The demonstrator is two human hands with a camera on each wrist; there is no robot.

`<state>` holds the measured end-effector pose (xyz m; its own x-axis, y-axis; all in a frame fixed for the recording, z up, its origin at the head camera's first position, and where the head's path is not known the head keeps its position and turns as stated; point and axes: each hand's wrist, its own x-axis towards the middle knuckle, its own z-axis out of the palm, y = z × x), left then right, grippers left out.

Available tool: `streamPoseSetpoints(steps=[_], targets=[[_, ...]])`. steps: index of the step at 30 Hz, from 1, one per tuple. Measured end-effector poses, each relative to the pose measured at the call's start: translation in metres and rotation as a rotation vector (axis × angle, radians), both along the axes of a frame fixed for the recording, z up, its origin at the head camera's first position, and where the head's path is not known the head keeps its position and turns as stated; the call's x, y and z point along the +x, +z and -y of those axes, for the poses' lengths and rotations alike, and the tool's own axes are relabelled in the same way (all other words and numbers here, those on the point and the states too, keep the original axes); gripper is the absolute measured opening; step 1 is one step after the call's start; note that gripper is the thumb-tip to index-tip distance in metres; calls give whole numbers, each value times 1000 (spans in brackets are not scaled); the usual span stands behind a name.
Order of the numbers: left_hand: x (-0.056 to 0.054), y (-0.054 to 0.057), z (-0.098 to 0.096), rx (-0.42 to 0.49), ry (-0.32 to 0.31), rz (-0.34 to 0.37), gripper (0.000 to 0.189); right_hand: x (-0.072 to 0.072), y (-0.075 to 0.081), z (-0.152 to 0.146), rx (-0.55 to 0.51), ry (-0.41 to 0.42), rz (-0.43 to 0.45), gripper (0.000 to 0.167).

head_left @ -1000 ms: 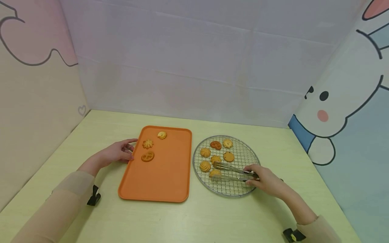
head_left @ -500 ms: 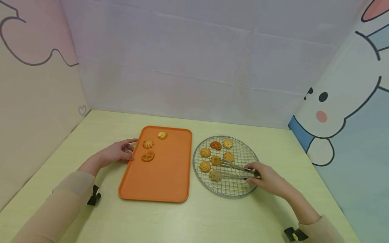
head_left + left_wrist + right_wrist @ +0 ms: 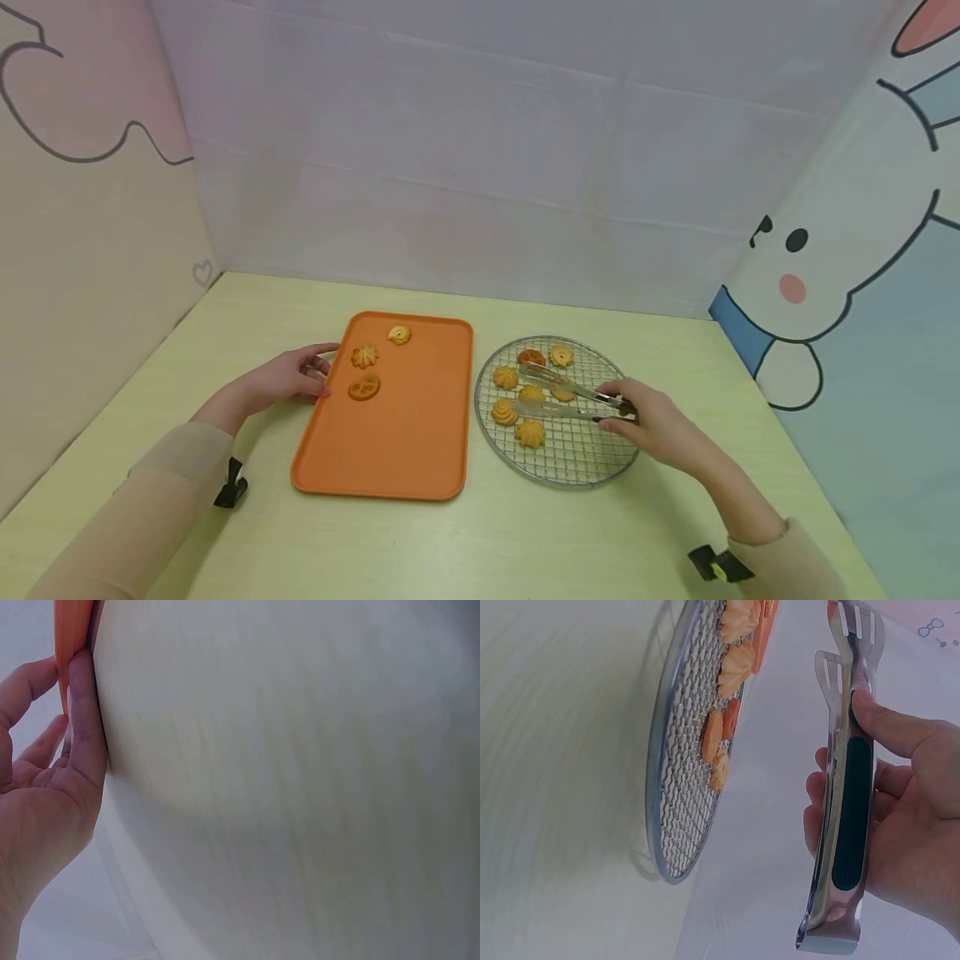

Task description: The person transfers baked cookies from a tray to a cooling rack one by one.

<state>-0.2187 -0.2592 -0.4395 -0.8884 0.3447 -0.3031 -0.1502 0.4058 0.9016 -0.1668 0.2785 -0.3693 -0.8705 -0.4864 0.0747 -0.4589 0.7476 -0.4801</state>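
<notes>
My right hand point(image 3: 660, 421) grips metal tongs point(image 3: 844, 787) with dark green grips. In the head view the tongs' arms stand apart over a round wire rack point(image 3: 573, 467), with nothing pinched between their tips. Several cookies lie on the rack, among them a pretzel-shaped cookie point(image 3: 532, 357), a swirled cookie point(image 3: 504, 412) and a flower-shaped cookie point(image 3: 530, 433). The tongs partly cover some of them. My left hand point(image 3: 281, 379) touches the left rim of an orange tray point(image 3: 405, 450) with its fingertips. On the tray lie a round cookie point(image 3: 400, 334), a star-shaped cookie point(image 3: 365, 356) and a brown pretzel-shaped cookie point(image 3: 364, 387).
Tray and rack stand side by side on a pale wood-grain table point(image 3: 375, 550), a narrow gap between them. A light wall point(image 3: 480, 167) rises behind the table. Side panels flank it, the right one with a cartoon rabbit point(image 3: 817, 242).
The tongs have shifted toward the back of the rack, away from the flower-shaped cookie at the front, which is now uncovered. The left hand and the tray have not moved.
</notes>
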Motion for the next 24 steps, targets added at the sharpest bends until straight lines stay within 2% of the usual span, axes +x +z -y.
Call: streamPoseSetpoints(steps=[12,24], targets=[[-1,-1,-1,-3,1,-4,81,-1,18,24,-43,5,-26,38],[0,1,-1,-14,0,-3,81,-3,19,51,-102,-29,-61,43]])
